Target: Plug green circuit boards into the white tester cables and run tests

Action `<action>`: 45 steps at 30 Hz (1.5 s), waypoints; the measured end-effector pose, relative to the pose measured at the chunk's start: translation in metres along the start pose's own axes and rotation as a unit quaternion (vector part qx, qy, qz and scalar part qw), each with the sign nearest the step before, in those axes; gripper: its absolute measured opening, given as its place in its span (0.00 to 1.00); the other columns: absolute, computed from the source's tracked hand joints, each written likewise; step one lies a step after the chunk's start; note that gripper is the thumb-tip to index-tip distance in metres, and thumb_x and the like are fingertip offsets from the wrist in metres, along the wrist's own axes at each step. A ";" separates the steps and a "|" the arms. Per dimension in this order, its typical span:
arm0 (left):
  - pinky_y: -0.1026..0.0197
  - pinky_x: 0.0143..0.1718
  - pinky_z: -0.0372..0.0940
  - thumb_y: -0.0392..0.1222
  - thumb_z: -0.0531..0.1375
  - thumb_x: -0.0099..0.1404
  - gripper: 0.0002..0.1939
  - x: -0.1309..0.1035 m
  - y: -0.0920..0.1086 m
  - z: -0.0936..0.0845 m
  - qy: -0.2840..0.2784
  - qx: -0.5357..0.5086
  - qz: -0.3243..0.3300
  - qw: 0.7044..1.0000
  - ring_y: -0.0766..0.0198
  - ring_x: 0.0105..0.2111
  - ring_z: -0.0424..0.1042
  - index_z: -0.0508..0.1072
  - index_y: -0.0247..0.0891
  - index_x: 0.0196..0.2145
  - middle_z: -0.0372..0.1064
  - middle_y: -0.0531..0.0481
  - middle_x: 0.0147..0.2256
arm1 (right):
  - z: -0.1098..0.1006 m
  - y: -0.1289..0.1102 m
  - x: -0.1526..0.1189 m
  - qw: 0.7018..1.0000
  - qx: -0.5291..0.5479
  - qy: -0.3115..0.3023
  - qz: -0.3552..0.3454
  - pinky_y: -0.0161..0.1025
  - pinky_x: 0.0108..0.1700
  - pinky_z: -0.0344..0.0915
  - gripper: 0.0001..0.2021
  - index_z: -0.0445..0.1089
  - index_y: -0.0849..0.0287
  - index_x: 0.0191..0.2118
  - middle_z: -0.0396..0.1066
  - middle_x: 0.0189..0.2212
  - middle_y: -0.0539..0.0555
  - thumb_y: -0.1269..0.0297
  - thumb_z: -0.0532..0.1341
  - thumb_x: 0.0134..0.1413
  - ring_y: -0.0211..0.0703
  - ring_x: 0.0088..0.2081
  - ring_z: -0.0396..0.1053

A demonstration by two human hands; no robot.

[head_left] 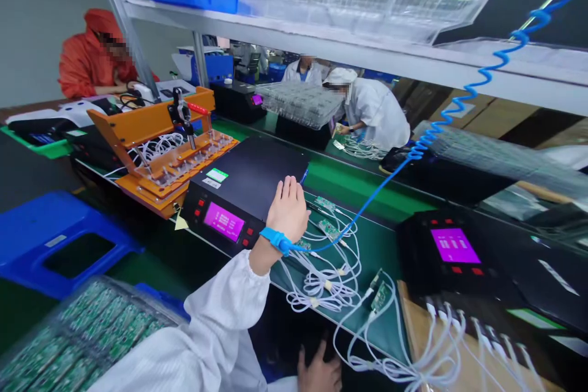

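Note:
My left hand [288, 211] reaches forward with its fingers stretched out, back of the hand up, over the right edge of a black tester box [257, 171] with a lit magenta screen. A blue wrist strap [275, 239] with a coiled blue cord circles that wrist. Whether the palm touches the box is hidden. Just right of the hand, small green circuit boards [328, 228] with white cables [316, 288] lie on the green bench mat. My right hand [320, 370] is low at the bottom edge, below the bench front, fingers apart and partly cut off; it holds nothing visible.
An orange clamp fixture [184, 159] stands left of the box. A second black tester [441, 251] is at the right. Stacked trays of boards [78, 331] sit lower left beside a blue stool [50, 220]. A shelf [321, 37] crosses above; people work beyond.

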State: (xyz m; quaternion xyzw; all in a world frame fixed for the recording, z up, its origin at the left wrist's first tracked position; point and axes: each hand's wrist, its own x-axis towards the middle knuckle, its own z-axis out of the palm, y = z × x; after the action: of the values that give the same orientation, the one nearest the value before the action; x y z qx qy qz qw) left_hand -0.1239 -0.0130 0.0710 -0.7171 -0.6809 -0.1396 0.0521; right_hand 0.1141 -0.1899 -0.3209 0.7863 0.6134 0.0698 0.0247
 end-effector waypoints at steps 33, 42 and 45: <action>0.44 0.74 0.45 0.44 0.51 0.73 0.35 0.000 0.001 0.001 0.009 0.063 0.005 0.998 0.41 0.74 0.47 0.55 0.14 0.69 0.48 0.24 0.72 | -0.026 -0.001 -0.003 0.999 -0.009 -0.034 -0.002 0.53 0.52 0.67 0.31 0.65 0.69 0.66 0.72 0.49 0.77 0.50 0.52 0.70 0.67 0.50 0.75; 0.40 0.72 0.47 0.45 0.50 0.72 0.36 0.001 -0.005 0.005 0.047 0.014 0.033 0.998 0.36 0.73 0.48 0.57 0.09 0.67 0.51 0.17 0.69 | -0.050 -0.008 0.004 0.989 0.099 -0.099 0.052 0.61 0.63 0.59 0.27 0.65 0.67 0.67 0.67 0.59 0.78 0.59 0.56 0.67 0.70 0.61 0.67; 0.37 0.71 0.48 0.50 0.45 0.70 0.39 0.003 -0.011 0.013 0.082 -0.017 0.047 0.995 0.33 0.72 0.50 0.59 0.08 0.64 0.52 0.15 0.68 | -0.051 -0.009 0.004 0.984 0.126 -0.105 0.074 0.63 0.65 0.57 0.28 0.64 0.66 0.68 0.64 0.63 0.77 0.61 0.58 0.65 0.72 0.64 0.63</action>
State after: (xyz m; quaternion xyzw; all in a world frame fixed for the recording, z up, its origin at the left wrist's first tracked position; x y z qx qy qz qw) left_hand -0.1327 -0.0059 0.0584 -0.7355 -0.6371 -0.2068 0.1021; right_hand 0.0994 -0.1867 -0.2710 0.8292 0.5516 -0.0889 -0.0155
